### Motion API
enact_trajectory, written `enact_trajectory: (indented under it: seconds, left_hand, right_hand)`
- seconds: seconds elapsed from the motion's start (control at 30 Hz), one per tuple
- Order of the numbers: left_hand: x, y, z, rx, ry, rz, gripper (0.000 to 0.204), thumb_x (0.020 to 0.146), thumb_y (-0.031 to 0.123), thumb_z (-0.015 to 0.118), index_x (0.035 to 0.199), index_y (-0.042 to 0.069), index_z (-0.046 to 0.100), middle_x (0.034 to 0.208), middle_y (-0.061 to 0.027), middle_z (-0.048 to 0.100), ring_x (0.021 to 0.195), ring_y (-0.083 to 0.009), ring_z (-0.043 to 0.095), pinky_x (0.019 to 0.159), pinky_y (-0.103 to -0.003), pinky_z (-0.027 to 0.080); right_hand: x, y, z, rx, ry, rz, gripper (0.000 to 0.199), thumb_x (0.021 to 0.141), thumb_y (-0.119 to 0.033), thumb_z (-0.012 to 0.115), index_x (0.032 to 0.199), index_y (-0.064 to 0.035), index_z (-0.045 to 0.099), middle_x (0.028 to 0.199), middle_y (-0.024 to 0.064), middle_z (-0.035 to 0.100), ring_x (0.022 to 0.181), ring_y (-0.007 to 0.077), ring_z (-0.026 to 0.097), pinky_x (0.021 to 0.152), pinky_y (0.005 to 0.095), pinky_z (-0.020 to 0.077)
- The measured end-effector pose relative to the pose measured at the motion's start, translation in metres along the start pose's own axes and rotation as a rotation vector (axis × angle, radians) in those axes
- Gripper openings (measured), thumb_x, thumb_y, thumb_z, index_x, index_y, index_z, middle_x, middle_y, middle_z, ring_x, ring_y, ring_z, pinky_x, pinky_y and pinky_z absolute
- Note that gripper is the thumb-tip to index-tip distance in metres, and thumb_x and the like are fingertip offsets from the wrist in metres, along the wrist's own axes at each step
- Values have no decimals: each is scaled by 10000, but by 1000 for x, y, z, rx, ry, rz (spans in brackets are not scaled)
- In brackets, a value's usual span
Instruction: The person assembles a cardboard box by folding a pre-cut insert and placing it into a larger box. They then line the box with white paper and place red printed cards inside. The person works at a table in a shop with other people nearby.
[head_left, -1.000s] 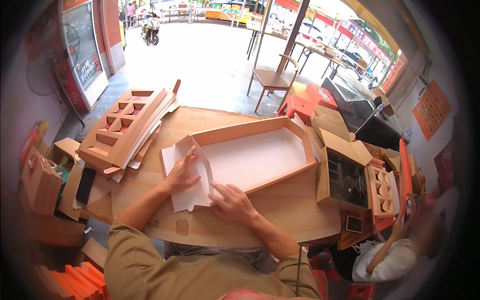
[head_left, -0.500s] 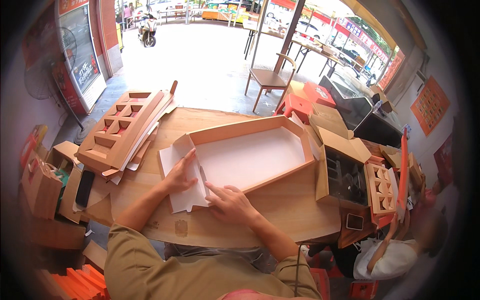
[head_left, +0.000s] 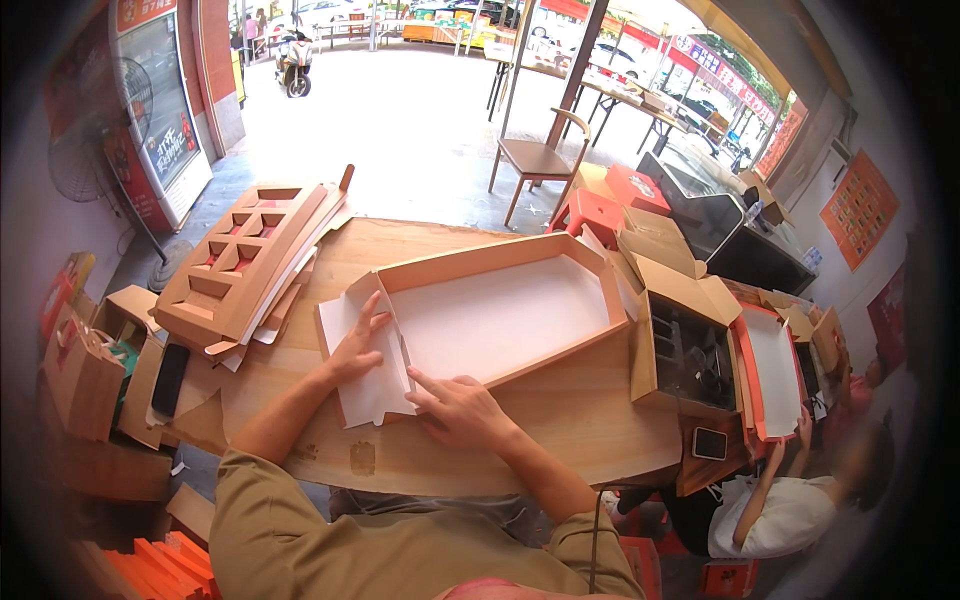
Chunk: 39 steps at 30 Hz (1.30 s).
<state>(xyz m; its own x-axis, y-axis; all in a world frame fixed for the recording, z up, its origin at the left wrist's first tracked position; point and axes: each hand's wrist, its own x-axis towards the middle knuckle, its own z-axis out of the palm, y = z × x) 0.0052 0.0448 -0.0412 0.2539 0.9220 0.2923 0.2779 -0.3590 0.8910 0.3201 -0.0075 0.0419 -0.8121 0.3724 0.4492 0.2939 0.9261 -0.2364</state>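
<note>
A long cardboard box (head_left: pixel 510 320) with folded-up tan walls and a white inside lies slantwise on the wooden table before me. Its white end flap (head_left: pixel 350 400) is spread out at the left. My left hand (head_left: pixel 358 345) rests on this flap beside the fold, fingers apart and thumb out. Over the box's near left corner, my right hand (head_left: pixel 458 410) has its index finger stretched to the fold, with the other fingers loosely bent. Neither hand grips anything that I can see.
Left on the table are stacked cardboard divider inserts (head_left: pixel 240 250) and a black phone (head_left: pixel 170 380). An open carton (head_left: pixel 690 350) with dark contents stands right. Beyond it, a co-worker in a white shirt (head_left: pixel 770 515) handles a red-edged tray (head_left: pixel 772 370). A chair (head_left: pixel 540 160) stands past the table.
My left fingers have lifted slightly and spread wider; the right hand has barely shifted. The co-worker's red-edged tray has tipped from upright to flat, covering the divider insert there.
</note>
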Motion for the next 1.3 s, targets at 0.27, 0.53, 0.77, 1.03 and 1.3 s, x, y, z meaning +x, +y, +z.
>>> enact_trajectory:
  seconds: [0.27,0.53,0.77,1.03,1.3]
  left_hand:
    - [13,8,8,-231,123,-207,818,1103,357,664,1710,69,197,1490,-291,613,1412,-308,592,1153,-420,488]
    - [14,4,12,-252,212,-256,761,1080,368,687,1643,23,308,1437,-264,664,1330,-291,651,1139,-412,489]
    - [15,20,13,-237,234,-290,786,1023,357,718,1621,17,336,1418,-246,677,1315,-290,656,1132,-415,492]
    - [16,18,15,-219,255,-301,777,1015,343,721,1611,10,350,1408,-247,683,1313,-288,661,1134,-416,496]
    - [15,12,16,-200,267,-290,777,1020,384,706,1605,10,358,1393,-260,695,1300,-286,669,1104,-407,511]
  right_hand:
    - [2,2,5,-35,-53,-56,489,870,-186,799,1334,-136,651,1629,147,561,1040,224,758,841,433,574]
    - [2,-2,2,-64,-103,-55,499,887,-230,767,1366,-132,669,1701,128,488,1082,204,727,885,413,553]
    - [4,-8,-5,-47,-97,-37,507,849,-215,815,1331,-132,681,1651,151,534,1087,241,734,915,438,565]
    - [4,-6,-3,-37,-100,-41,520,848,-235,828,1335,-132,680,1661,151,522,1112,241,726,932,441,565]
    - [4,-6,-3,-30,-99,-46,564,821,-252,845,1348,-133,682,1663,146,518,1116,244,720,937,441,566]
